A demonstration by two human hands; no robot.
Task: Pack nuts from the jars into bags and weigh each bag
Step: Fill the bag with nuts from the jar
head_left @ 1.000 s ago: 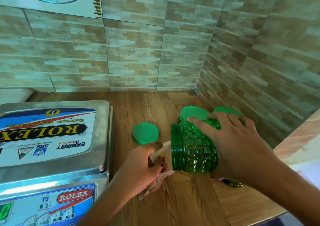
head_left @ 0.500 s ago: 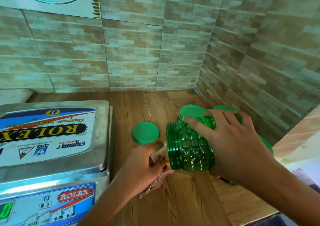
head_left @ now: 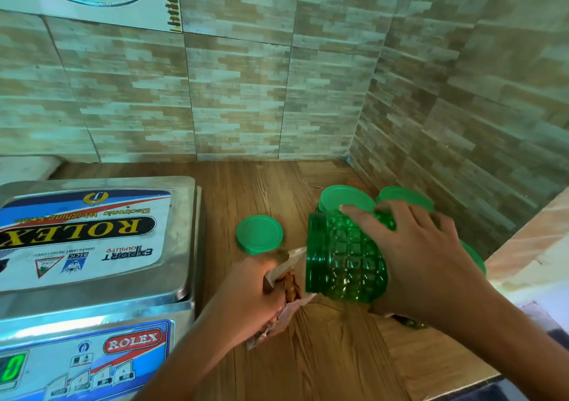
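- Little has changed over the last second — the green jar (head_left: 341,262) has only edged a touch at the mouth of the bag (head_left: 278,323) and remains tipped there, so the pour appears to be under way rather than finished.
- The jar lies on its side just above the wooden counter (head_left: 323,363), long axis running left to right, open mouth pointing left into the bag and base to the right.
- The right hand (head_left: 425,265) wraps the jar from above, fingers spread and curled over its ribbed body.
- The left hand (head_left: 246,296) pinches the bag's rim, holding it open against the jar's mouth; brown nuts (head_left: 291,286) show inside.
- The jar's lid (head_left: 259,234) lies loose on the counter just behind the bag — two capped jars (head_left: 341,199) stand behind.
- The scale (head_left: 92,240) sits to the left, its pan bare; weighing looks to be the step still ahead.
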